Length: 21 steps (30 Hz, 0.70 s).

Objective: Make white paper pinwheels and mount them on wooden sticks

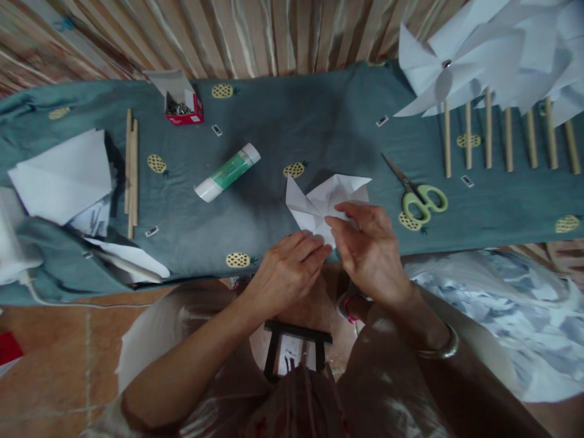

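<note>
A white paper pinwheel (pixel 314 204) with folded-in blades lies at the front edge of the cloth-covered table. My left hand (pixel 292 264) is closed on its near edge, fingers pressed together on the paper. Over its right side, my right hand (pixel 367 240) has thumb and forefinger bent towards each other by the pinwheel's middle; whether something small sits between them is too blurred to tell. Green-handled scissors (pixel 417 198) rest just right of my right hand. To the upper left of the pinwheel lies a green and white glue stick (pixel 228 173).
Finished pinwheels (pixel 456 55) on wooden sticks lie at the back right. A red box (pixel 182 112) of metal fasteners stands at the back left, near loose sticks (pixel 132 176) and a paper stack (pixel 66 176). A bag of paper scraps (pixel 511 316) sits below the table at right.
</note>
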{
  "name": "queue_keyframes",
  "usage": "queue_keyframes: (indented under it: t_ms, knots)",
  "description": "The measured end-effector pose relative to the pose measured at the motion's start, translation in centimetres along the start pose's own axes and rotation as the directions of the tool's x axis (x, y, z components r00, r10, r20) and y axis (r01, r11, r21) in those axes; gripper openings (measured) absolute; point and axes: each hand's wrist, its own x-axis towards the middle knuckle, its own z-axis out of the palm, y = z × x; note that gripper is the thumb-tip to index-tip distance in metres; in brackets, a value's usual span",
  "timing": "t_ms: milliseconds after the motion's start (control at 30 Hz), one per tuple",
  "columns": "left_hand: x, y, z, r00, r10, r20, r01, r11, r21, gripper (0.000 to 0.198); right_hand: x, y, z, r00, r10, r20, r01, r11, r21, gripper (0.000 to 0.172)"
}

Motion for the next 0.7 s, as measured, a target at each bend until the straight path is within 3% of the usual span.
queue_keyframes:
  t_ms: [300, 567, 700]
  knots:
    - [0.2, 0.0, -0.1, 1.000, -0.001, -0.031, 0.001, 1.000, -0.001, 0.018, -0.1, -0.5, 0.4, 0.991, -0.130, 0.009, 0.129, 0.970, -0.208, 0.031]
    - [0.8, -0.1, -0.6, 0.999, -0.021, -0.024, 0.023, 0.998, 0.057, 0.025, 0.6, -1.0, 0.6, 0.987, -0.153, 0.048, 0.160, 0.970, -0.181, 0.024]
    - [1.2, -0.4, -0.4, 0.998, -0.063, 0.023, 0.061, 0.994, 0.085, 0.033, 0.7, -0.7, 0.6, 0.986, -0.166, 0.013, 0.166, 0.978, -0.127, 0.027]
